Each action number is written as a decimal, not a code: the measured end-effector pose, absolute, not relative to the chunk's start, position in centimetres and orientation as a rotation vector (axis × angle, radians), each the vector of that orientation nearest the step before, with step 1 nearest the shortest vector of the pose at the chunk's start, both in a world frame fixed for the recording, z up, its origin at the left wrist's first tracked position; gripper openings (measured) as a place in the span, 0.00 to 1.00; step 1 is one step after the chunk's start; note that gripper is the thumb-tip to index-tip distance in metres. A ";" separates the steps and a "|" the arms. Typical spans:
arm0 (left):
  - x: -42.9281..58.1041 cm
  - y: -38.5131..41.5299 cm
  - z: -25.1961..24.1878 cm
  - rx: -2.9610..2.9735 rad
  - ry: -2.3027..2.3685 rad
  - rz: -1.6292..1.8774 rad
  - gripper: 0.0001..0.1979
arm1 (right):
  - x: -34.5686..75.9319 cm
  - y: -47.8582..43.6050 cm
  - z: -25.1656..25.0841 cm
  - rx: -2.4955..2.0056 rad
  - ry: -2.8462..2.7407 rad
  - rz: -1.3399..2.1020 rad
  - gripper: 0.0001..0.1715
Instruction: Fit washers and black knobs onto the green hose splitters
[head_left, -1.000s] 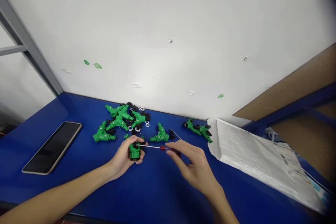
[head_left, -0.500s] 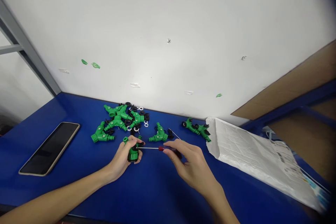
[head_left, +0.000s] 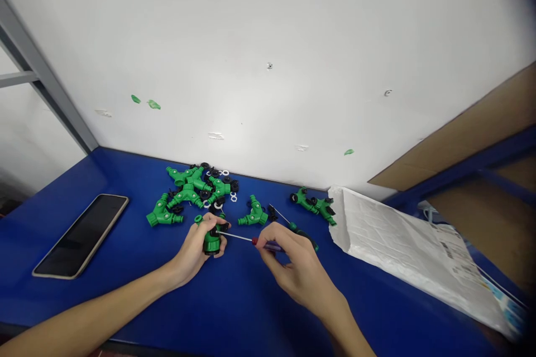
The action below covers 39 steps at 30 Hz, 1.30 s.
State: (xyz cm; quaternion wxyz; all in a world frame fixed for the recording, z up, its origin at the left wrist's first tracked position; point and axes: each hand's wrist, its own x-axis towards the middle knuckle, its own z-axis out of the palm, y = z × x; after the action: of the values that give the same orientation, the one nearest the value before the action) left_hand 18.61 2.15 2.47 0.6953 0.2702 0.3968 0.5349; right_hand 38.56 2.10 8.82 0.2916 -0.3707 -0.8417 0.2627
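Observation:
My left hand point(head_left: 196, 245) is closed round a green and black Y-shaped hose connector point(head_left: 212, 242), its threaded collar facing down toward me. In my right hand point(head_left: 293, 259) is a screwdriver point(head_left: 237, 236) with a red and dark handle, gripped between thumb and fingers. The thin shaft points left and its tip meets the black part of the connector. Whether the tip sits in a screw is too small to tell. Just beyond my right hand a second screwdriver point(head_left: 310, 240) with a dark green handle lies on the table, partly covered by the hand.
Several green hose connectors point(head_left: 186, 195) lie piled behind my left hand among black caps and white rings point(head_left: 233, 197). A single green connector point(head_left: 254, 213) and two joined-looking ones point(head_left: 314, 204) lie farther right. A phone point(head_left: 81, 237) lies left; a white mailing bag point(head_left: 402, 251) lies right.
My right hand has shifted slightly, and the screwdriver's shaft now slopes up more toward the connector. More of the green-handled screwdriver shows. The connector stays in my left hand.

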 end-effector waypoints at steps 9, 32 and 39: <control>18.4 2.2 2.8 0.559 0.902 1.160 0.11 | 38.0 1.8 10.2 -1.080 -2.360 0.687 0.06; 18.3 2.0 2.2 0.614 0.864 1.124 0.12 | 38.6 1.7 8.9 -1.105 -2.245 0.594 0.04; 18.4 2.0 2.4 0.616 0.901 1.129 0.11 | 37.8 1.7 9.7 -1.279 -2.347 0.456 0.13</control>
State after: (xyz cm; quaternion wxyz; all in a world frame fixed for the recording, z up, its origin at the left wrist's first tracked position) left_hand 18.40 1.99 2.38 0.7074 0.2772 0.4054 0.5084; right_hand 37.84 1.69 9.72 0.2136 -0.4608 -0.8456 0.1644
